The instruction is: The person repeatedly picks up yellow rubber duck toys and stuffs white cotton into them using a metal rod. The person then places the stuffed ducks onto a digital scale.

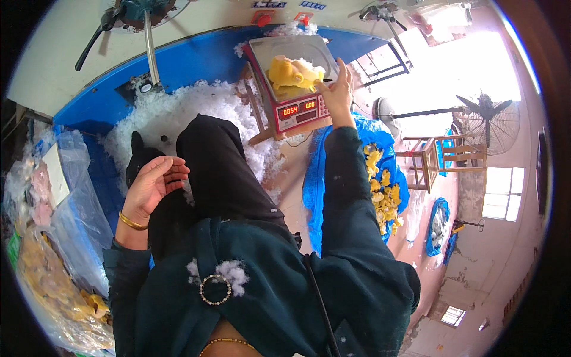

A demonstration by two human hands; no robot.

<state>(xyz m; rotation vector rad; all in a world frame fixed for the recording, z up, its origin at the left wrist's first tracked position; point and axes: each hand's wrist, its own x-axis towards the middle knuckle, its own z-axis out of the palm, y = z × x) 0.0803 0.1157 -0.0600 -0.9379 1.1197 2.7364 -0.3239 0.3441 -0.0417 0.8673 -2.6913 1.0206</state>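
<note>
Left hand (pixel 153 181) open; right fingers (pixel 331 85) on yellow toy (pixel 291 72)

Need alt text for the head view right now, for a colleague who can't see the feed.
Seen from above, a seated person's right hand reaches to a yellow plush toy lying on a red digital scale, while the left hand, open with a gold bangle at the wrist, rests on the lap. White stuffing fibre is heaped ahead; more yellow plush pieces lie on a blue sheet to the right.
</note>
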